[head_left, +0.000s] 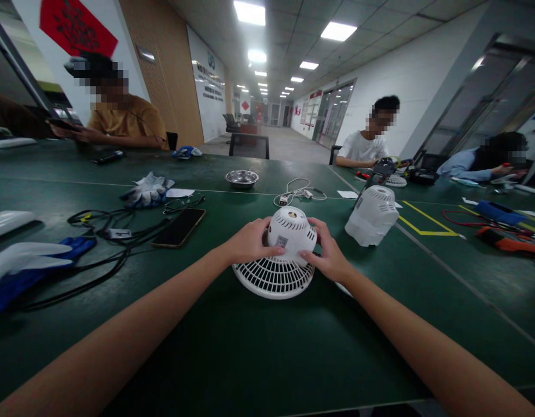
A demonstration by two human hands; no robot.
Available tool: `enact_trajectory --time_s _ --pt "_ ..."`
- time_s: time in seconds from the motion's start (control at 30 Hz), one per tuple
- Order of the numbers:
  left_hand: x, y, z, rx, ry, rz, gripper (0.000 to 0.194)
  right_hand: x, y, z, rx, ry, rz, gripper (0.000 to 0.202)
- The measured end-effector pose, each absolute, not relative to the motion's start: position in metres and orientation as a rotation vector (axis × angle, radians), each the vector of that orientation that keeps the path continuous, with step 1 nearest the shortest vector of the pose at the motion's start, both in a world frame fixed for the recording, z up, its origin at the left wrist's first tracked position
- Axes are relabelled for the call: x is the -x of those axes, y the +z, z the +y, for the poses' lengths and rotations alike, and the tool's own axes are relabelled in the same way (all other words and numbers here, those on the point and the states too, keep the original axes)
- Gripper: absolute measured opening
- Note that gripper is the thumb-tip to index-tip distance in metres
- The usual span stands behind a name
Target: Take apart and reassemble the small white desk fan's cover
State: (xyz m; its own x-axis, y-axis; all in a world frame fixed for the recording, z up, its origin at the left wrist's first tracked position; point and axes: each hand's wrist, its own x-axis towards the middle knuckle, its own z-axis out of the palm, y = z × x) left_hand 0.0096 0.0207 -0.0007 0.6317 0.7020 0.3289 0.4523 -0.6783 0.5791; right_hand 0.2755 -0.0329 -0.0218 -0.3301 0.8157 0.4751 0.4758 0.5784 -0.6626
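A white fan head (293, 227) rests face down on the green table, its slotted motor housing upward above the round fan grille (274, 278). My left hand (254, 238) grips the left side of the housing, thumb across its front near a small printed label. On the opposite side my right hand (328, 250) holds the housing the same way, thumb toward the front. The fingertips of both hands are partly hidden behind it. To the right stands a white plastic fan base (372, 217). Behind the fan lies a white cable (300, 194) with a plug.
A metal bowl (242, 179) sits farther back. Leftward are a phone (179, 227), black cables (120, 246), and work gloves (148, 190). An orange multimeter (506, 238) lies at right near yellow tape (439, 233). Several people sit around the table.
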Motion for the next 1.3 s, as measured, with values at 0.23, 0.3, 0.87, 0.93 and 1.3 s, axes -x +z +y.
enact_trajectory --time_s 0.23,0.3,0.87,0.93,1.3 --pt "-0.007 0.012 0.016 -2.368 0.661 0.915 0.075 -0.274 -0.018 -0.036 1.046 0.513 -2.011 0.079" --pt "-0.007 0.015 0.015 -2.367 0.634 0.916 0.077 -0.275 -0.016 -0.036 1.04 0.504 -2.023 0.08" --pt "-0.006 0.003 0.022 -2.451 0.68 0.868 0.072 -0.264 -0.016 -0.038 1.09 0.489 -1.979 0.087" --pt "-0.006 0.003 0.022 -2.445 0.679 0.885 0.071 -0.263 -0.016 -0.038 1.097 0.489 -1.975 0.086" --pt "-0.006 0.006 0.02 -2.447 0.647 0.875 0.072 -0.264 -0.019 -0.036 1.062 0.461 -1.987 0.085"
